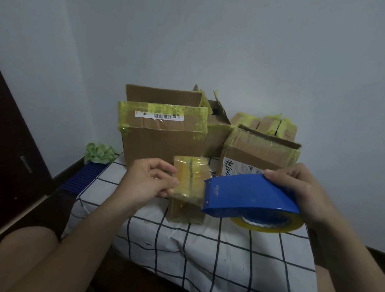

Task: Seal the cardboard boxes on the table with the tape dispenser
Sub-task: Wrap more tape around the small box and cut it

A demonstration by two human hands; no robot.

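A small cardboard box, wrapped in yellowish tape, stands on the checked tablecloth near its middle. My left hand has its fingers curled against the box's left side, steadying it. My right hand grips the back of a blue tape dispenser, whose front edge meets the small box's right side. A yellowish tape roll sits in the dispenser's underside.
Behind the small box stand a large taped box, an open torn box, a lower box and more taped boxes. Crumpled green tape lies at the left over a blue crate. A dark door is at the left.
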